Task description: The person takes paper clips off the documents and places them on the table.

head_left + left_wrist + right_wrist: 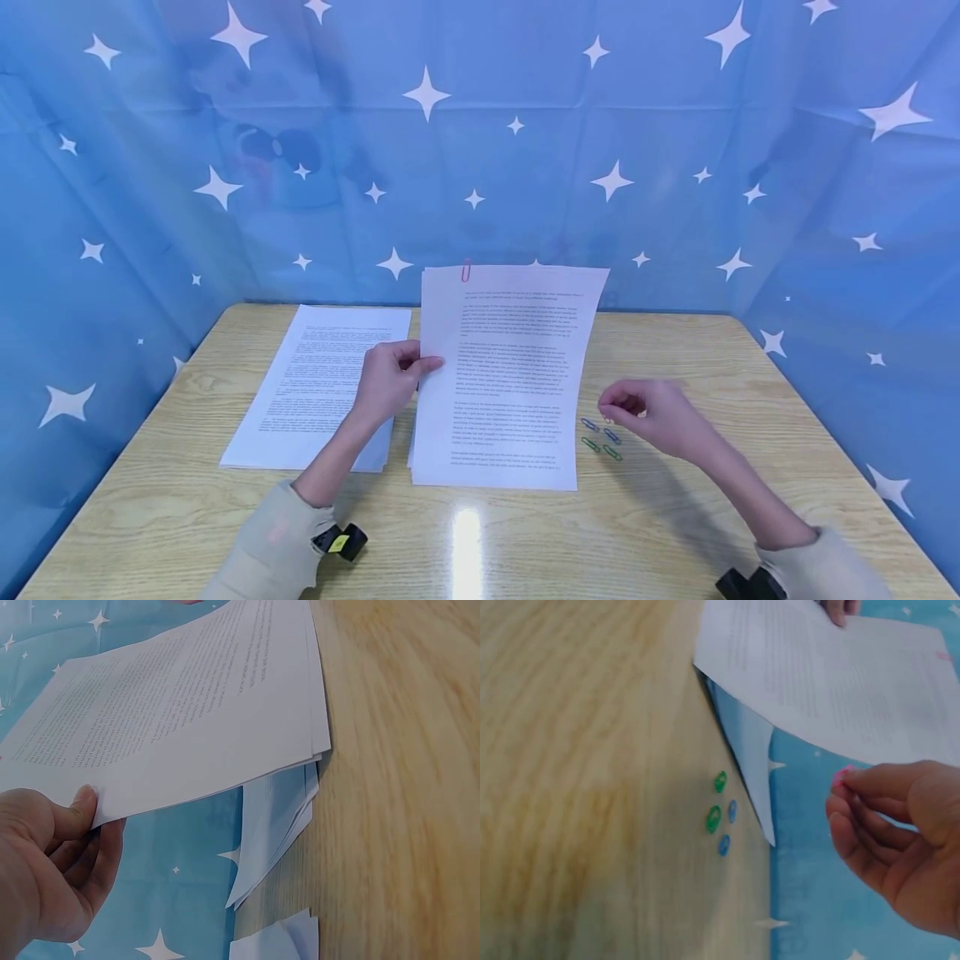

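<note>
My left hand (392, 377) pinches the left edge of a few printed sheets (510, 375) between thumb and fingers, holding them raised off the table. A pink paper clip (466, 271) sits on their top edge, toward the left corner. In the left wrist view the thumb (84, 802) presses on the printed face, with the fingers behind the sheets. To the right of the sheets, my right hand (656, 414) is raised above the table. Its thumb and index finger pinch a small pink paper clip (843, 776), mostly covered by the fingertips.
Two blue paper clips (590, 425) and two green paper clips (590, 445) lie on the wooden table (525, 542) beneath my right hand. Another printed stack (315, 375) lies at the left, behind my left forearm. A blue star-patterned curtain (480, 167) surrounds the table's back and sides.
</note>
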A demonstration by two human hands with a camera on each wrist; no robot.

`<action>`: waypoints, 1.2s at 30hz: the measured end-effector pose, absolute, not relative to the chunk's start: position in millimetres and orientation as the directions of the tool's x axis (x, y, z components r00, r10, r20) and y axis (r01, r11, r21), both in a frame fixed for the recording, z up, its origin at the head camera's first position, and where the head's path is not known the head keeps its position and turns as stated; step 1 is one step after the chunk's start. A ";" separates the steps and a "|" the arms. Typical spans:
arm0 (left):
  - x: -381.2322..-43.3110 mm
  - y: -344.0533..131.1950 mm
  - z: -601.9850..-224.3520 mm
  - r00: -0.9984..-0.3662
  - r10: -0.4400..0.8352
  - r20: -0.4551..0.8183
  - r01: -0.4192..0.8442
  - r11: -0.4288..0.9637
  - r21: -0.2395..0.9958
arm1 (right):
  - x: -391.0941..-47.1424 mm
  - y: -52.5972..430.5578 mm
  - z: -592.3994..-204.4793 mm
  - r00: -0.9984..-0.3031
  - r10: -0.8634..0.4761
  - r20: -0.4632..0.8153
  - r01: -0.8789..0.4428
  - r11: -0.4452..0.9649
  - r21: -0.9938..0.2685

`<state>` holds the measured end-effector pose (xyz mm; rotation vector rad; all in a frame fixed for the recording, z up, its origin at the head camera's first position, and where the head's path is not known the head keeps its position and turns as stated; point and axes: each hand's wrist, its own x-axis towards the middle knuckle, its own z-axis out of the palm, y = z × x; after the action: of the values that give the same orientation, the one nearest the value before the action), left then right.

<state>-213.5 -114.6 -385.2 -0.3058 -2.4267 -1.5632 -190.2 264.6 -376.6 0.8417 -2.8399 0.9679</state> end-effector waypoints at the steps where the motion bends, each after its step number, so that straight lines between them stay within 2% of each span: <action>1: -213.2 -114.4 -385.2 -0.951 0.045 0.306 0.297 0.407 0.864 | -189.4 264.3 -377.3 -0.853 -0.491 0.175 -0.496 0.661 -0.563; 9: -213.7 -114.7 -385.9 -0.952 0.043 0.303 0.294 0.405 0.866 | -184.5 261.2 -388.4 -0.845 -0.531 0.064 -0.464 0.667 -0.583; 21: -212.5 -114.7 -384.6 -0.954 0.045 0.296 0.288 0.408 0.866 | -175.3 250.5 -405.7 -0.828 -0.561 -0.003 -0.452 0.671 -0.588; 36: -212.2 -114.1 -385.0 -0.956 0.044 0.289 0.281 0.408 0.869 | -170.9 247.2 -408.3 -0.832 -0.555 -0.005 -0.445 0.673 -0.591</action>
<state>-212.2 -114.1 -385.0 -0.2865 -2.4438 -1.5718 -170.9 247.2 -408.3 0.9186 -3.0401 0.9911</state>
